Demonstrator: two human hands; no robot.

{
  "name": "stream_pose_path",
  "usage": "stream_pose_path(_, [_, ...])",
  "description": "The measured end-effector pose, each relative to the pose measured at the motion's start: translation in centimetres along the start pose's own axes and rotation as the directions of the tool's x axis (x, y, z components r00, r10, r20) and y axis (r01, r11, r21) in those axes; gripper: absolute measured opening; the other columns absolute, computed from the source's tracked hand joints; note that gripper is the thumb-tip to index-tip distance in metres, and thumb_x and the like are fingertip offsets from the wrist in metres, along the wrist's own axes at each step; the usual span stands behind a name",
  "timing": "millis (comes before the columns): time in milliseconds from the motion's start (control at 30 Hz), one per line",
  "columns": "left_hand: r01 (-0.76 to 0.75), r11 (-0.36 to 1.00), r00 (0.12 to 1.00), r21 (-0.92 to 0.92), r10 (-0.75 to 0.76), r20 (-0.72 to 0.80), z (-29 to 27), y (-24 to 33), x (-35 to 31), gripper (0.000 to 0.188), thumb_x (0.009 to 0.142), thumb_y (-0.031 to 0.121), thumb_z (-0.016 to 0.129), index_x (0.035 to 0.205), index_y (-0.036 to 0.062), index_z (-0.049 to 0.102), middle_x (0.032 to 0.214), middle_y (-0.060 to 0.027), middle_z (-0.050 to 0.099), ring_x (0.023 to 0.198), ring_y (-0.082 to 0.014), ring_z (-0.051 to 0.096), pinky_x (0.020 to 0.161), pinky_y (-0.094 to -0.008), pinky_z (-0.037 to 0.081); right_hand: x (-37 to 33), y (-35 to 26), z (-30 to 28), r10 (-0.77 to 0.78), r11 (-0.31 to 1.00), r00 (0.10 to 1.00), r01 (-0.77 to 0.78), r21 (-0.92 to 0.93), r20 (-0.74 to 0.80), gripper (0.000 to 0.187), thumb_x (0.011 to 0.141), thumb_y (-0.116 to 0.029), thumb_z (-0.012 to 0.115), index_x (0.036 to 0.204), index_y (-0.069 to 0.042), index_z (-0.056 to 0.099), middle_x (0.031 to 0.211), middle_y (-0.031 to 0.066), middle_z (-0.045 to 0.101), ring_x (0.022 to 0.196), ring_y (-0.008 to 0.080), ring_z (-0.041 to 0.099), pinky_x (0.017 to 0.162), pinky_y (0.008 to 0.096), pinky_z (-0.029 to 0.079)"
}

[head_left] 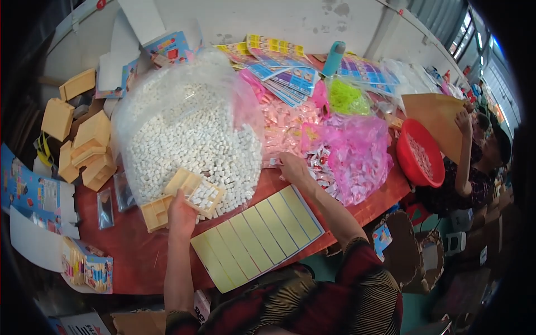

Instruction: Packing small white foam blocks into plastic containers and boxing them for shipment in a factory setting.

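Observation:
My left hand is closed round a pale wooden compartment tray, tilted over the edge of a big clear bag of white cubes. Several white cubes lie in the tray's right part. Against the left side of this hand rests another pale compartment tray. Further right, my right hand reaches to the near edge of a heap of small pink packets. Its fingers are pinched beside a small whitish piece, too small to name. Small red-and-white packets lie just right of that hand.
A yellow sheet with ruled strips lies before me on the red table. Pale wooden boxes are piled at left. A pink bag, a red basin and a teal bottle stand rightward. Another person sits at far right.

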State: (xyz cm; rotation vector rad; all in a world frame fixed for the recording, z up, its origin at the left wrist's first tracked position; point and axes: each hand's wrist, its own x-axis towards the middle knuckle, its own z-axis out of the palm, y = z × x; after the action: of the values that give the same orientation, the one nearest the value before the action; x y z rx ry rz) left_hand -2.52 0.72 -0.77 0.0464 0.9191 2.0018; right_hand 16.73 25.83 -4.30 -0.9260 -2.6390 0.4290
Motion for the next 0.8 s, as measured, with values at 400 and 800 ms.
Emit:
stream_pose_path(400, [0.072,0.983,0.972,0.166,-0.107,0.211,2.2,-1.1,0.6,0.031,0.078,0.006,0.046,0.109,0.004,0.043,0.103,-0.0073,0.052,0.093,-0.0175,0.052,0.079,-0.0309,0.043,4.4,-12.6,-2.7,-0.503,0.753,0.864,0.447,0.482,-0.015,0.018,0.067,-0.002,0.055,0.084,-0.002,0.048,0.08,0.0125,0.048,0.076,0.0281,0.05,0.063,0.035,0.041])
stream_pose_path(800, [0.156,0.985,0.959,0.067,-0.168,0.228,1.9,-1.1,-0.5,0.032,0.077,0.002,0.045,0.108,0.005,0.04,0.098,-0.0052,0.053,0.09,-0.0158,0.053,0.079,-0.0294,0.043,4.9,-16.1,-1.0,-0.662,0.668,0.75,0.584,0.462,0.011,0.026,0.065,-0.008,0.061,0.089,-0.004,0.053,0.078,0.0104,0.05,0.074,0.0281,0.051,0.063,0.0323,0.042])
